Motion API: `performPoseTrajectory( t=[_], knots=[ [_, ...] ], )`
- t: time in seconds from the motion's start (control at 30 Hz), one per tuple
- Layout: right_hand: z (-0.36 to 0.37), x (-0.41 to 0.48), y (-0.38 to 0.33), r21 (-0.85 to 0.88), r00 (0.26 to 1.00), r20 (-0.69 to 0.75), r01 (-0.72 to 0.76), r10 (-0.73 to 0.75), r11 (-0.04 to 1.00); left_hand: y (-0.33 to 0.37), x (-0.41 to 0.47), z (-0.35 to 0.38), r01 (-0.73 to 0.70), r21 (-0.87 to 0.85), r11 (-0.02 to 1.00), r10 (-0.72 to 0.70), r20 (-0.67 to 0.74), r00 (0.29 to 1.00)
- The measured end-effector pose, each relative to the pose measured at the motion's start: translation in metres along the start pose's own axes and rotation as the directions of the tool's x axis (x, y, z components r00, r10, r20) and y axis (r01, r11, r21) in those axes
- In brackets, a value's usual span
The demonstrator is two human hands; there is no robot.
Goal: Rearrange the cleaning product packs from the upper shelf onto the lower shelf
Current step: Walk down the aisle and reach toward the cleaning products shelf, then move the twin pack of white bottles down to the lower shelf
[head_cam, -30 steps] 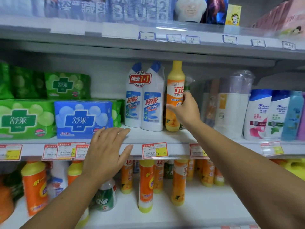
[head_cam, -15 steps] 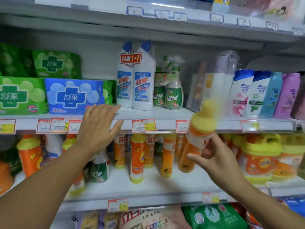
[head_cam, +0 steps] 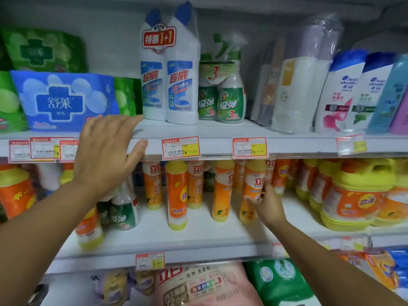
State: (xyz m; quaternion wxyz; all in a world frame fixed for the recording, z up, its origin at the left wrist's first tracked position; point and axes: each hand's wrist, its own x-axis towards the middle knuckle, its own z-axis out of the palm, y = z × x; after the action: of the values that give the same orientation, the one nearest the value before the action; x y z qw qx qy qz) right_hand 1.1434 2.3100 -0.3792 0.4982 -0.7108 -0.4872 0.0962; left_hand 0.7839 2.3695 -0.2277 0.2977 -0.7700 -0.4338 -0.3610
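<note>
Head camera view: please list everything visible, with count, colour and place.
white bottle pack: one, white with blue caps, upper shelf, middle
green spray pack: one, green, upper shelf, right of it
blue soft pack: one, blue, upper shelf, left
green soft packs: several, green, upper shelf, left
shampoo bottles: two, white, upper shelf, right
orange bottles: many, orange and yellow, lower shelf
orange jugs: several, orange and yellow, lower shelf, right
price tags: several, red and yellow, shelf edges
left hand: one, rests on upper shelf edge
right hand: one, grip round one orange bottle, lower shelf
</note>
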Motion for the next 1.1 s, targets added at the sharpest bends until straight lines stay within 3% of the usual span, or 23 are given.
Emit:
performPoseTrajectory(
  t=[0.3, 0.4, 0.47, 0.57, 0.63, 0.83, 1.0, 1.1],
  knots=[
    [0.011, -0.021, -0.003, 0.12, 0.996, -0.012, -0.09, 0.092, 0.989, -0.001, -0.001, 0.0, 0.005, -0.003, 1.0, -0.005, 0.017, 1.0],
    [0.002, -0.068, -0.029, 0.078, 0.994, -0.104, 0.037, -0.028, 0.996, -0.001, -0.001, -0.001, -0.001, 0.0, 1.0, 0.001, 0.03, 1.0],
    [-0.009, -0.095, -0.065, 0.137, 0.979, -0.088, 0.196, -0.185, 0.971, 0.0, -0.003, -0.002, -0.001, -0.004, 1.0, 0.001, 0.044, 0.999],
    [-0.035, -0.105, -0.143, 0.181, 0.873, -0.158, 0.485, -0.461, 0.856, 0.001, -0.002, -0.003, -0.002, -0.022, 1.0, 0.003, 0.049, 0.999],
    [-0.047, -0.087, -0.191, 0.209, 0.829, -0.181, 0.558, -0.529, 0.803, 0.0, -0.002, -0.006, -0.005, -0.023, 1.0, 0.006, 0.056, 0.998],
    [-0.025, 0.021, -0.281, 0.062, 0.946, 0.055, 0.316, -0.319, 0.947, -0.002, -0.003, -0.005, -0.007, -0.054, 0.999, 0.009, 0.053, 0.999],
    [0.016, 0.081, -0.296, 0.26, 0.97, 0.155, 0.142, -0.186, 0.955, -0.005, -0.003, -0.003, -0.003, -0.085, 0.996, 0.007, 0.044, 0.999],
    [0.034, 0.097, -0.294, 0.26, 0.966, 0.154, 0.162, -0.207, 0.952, -0.005, -0.003, -0.001, 0.003, -0.086, 0.996, 0.0, 0.043, 0.999]
  ],
)
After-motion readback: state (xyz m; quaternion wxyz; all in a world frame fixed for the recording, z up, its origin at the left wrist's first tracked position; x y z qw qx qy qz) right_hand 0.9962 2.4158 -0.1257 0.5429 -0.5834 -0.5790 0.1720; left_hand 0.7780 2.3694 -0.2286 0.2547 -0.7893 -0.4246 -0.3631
